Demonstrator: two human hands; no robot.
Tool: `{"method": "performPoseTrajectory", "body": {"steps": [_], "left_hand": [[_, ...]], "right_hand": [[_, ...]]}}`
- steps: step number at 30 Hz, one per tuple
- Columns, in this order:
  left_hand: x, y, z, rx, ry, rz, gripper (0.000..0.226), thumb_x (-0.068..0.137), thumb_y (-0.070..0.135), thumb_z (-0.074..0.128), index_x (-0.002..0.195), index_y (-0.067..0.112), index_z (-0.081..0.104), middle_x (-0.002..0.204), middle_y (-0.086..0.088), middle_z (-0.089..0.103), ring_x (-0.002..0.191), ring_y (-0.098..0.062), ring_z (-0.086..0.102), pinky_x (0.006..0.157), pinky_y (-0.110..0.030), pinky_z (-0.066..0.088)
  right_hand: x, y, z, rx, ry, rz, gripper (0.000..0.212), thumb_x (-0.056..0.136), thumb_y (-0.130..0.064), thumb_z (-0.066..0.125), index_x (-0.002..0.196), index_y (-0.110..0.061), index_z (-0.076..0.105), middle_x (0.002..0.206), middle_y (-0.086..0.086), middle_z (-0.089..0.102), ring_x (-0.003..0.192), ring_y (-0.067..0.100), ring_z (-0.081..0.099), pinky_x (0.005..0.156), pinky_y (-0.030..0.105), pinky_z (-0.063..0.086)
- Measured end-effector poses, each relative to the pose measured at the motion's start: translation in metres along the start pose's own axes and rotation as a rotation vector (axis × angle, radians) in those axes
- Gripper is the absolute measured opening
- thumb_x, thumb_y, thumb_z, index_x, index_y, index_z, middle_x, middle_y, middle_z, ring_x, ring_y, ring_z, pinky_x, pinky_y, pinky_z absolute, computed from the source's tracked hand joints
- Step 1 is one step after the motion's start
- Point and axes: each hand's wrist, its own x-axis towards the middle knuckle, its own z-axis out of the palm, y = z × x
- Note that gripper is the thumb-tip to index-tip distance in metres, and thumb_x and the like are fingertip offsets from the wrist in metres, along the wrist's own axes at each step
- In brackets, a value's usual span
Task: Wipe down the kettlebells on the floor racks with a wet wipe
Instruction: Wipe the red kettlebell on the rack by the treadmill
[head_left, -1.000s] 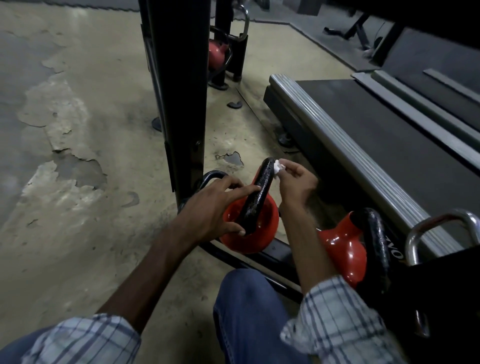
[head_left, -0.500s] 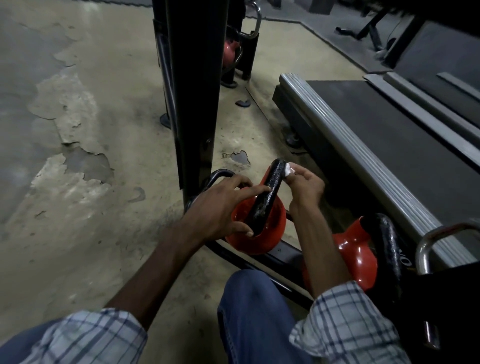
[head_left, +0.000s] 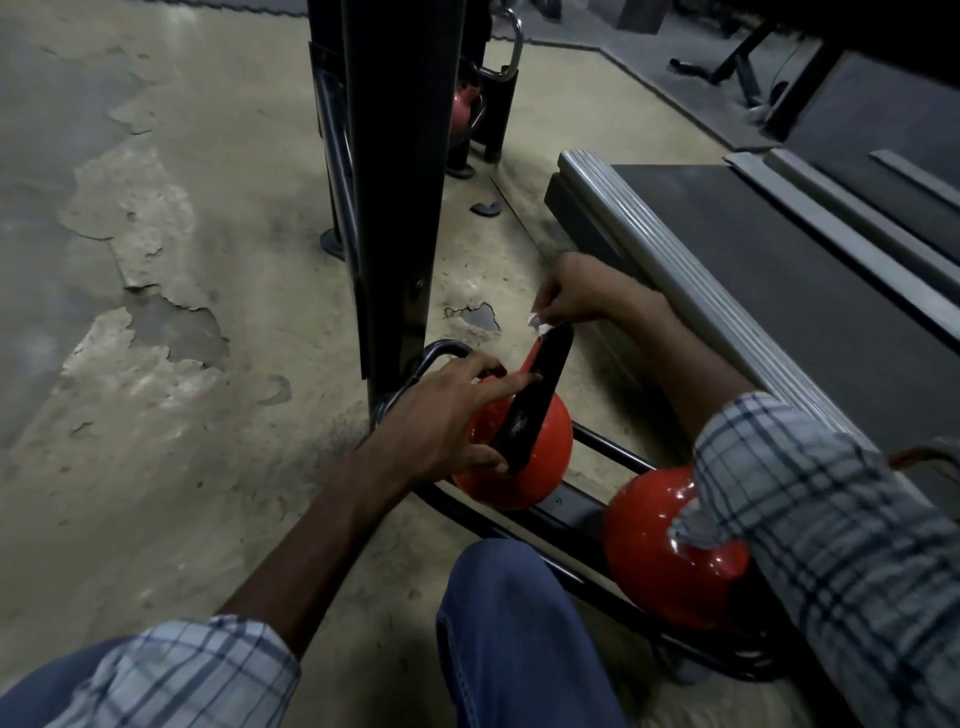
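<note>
Kettlebell: red ball, black handle
Left hand: fingers clasped handle
Right hand: fingers pinched wet wipe

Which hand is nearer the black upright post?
Left. The left hand grips the kettlebell handle just beside the base of the post; the right hand, pinching the wipe, is beyond the handle, toward the treadmill.

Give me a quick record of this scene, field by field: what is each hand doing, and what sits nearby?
left hand: grips the black handle of the kettlebell
right hand: pinches a white wipe at the top of that handle
second kettlebell: red, on the same rack, no hand on it, partly hidden by a sleeve
surroundings: treadmill to the right, black post behind the rack
</note>
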Motion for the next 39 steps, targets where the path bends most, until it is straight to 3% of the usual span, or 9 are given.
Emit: {"method": "performPoseTrajectory", "body": {"steps": [3,6,10,15,19,24,29,33,39], "left_hand": [[0.000,-0.001,0.000,0.004,-0.014,-0.005,0.100,0.072,0.047,0.084,0.153,0.045,0.027,0.152,0.002,0.034,0.138,-0.021,0.037,0.107,-0.043,0.042],[0.000,0.000,0.000,0.009,-0.008,-0.001,0.101,0.071,0.048,0.085,0.153,0.046,0.027,0.150,0.001,0.036,0.136,-0.022,0.039,0.105,-0.043,0.045],[0.001,0.000,0.000,0.020,-0.006,-0.011,0.101,0.070,0.050,0.085,0.153,0.046,0.026,0.150,-0.002,0.038,0.135,-0.024,0.041,0.103,-0.046,0.048],[-0.001,0.000,0.001,0.025,0.011,-0.008,0.099,0.071,0.049,0.084,0.153,0.045,0.028,0.150,0.001,0.037,0.136,-0.023,0.041,0.104,-0.046,0.047],[0.000,0.000,0.003,0.055,0.006,0.000,0.104,0.072,0.049,0.084,0.154,0.049,0.019,0.148,-0.003,0.039,0.133,-0.025,0.044,0.101,-0.044,0.049],[-0.003,0.001,0.004,0.038,0.024,-0.006,0.099,0.072,0.049,0.083,0.153,0.045,0.026,0.148,0.001,0.038,0.134,-0.022,0.042,0.100,-0.043,0.049],[-0.006,0.000,0.003,-0.019,0.130,-0.085,0.113,0.060,0.054,0.089,0.154,0.027,0.031,0.148,-0.001,0.044,0.133,-0.023,0.046,0.105,-0.048,0.047],[-0.007,-0.002,0.003,-0.028,0.124,-0.157,0.129,0.052,0.063,0.089,0.156,0.024,0.023,0.154,0.001,0.038,0.139,-0.021,0.040,0.110,-0.048,0.041],[-0.006,-0.008,0.005,-0.039,0.111,-0.134,0.124,0.055,0.060,0.088,0.156,0.024,0.025,0.153,0.001,0.037,0.135,-0.023,0.044,0.104,-0.049,0.047]], "right_hand": [[0.006,-0.009,-0.003,-0.101,-0.072,0.061,0.029,0.081,-0.030,0.082,0.098,-0.007,0.077,0.098,0.007,0.076,0.095,0.023,0.071,0.088,0.042,0.060],[0.001,-0.020,-0.004,-0.232,-0.091,0.016,0.035,0.081,-0.033,0.082,0.100,-0.005,0.074,0.098,0.008,0.075,0.095,0.023,0.070,0.090,0.042,0.059],[-0.004,-0.033,0.000,-0.339,-0.182,-0.087,0.024,0.083,-0.027,0.080,0.092,-0.005,0.075,0.092,0.008,0.074,0.090,0.022,0.070,0.086,0.041,0.060],[-0.003,-0.012,-0.006,-0.317,0.052,-0.047,0.023,0.085,-0.027,0.078,0.098,-0.009,0.072,0.091,0.005,0.072,0.084,0.018,0.068,0.076,0.032,0.059],[-0.015,-0.019,-0.004,-0.243,-0.231,-0.204,0.010,0.086,-0.024,0.076,0.091,-0.015,0.077,0.093,-0.002,0.075,0.088,0.011,0.068,0.080,0.031,0.057],[-0.006,-0.010,-0.009,-0.301,0.054,-0.108,0.012,0.085,-0.023,0.077,0.090,-0.012,0.073,0.088,0.003,0.073,0.080,0.016,0.069,0.070,0.030,0.059],[-0.041,-0.012,0.007,-0.153,-0.128,-0.267,0.008,0.088,-0.021,0.075,0.093,-0.015,0.076,0.092,-0.003,0.074,0.085,0.009,0.070,0.076,0.027,0.060],[-0.056,0.003,0.017,0.077,0.189,-0.103,0.014,0.088,-0.029,0.074,0.094,-0.017,0.074,0.095,-0.005,0.072,0.086,0.007,0.069,0.067,0.020,0.054],[-0.124,-0.028,0.068,0.068,0.320,-0.270,0.011,0.085,-0.041,0.075,0.084,-0.030,0.075,0.086,-0.011,0.066,0.072,0.001,0.059,0.061,0.028,0.054]]}}
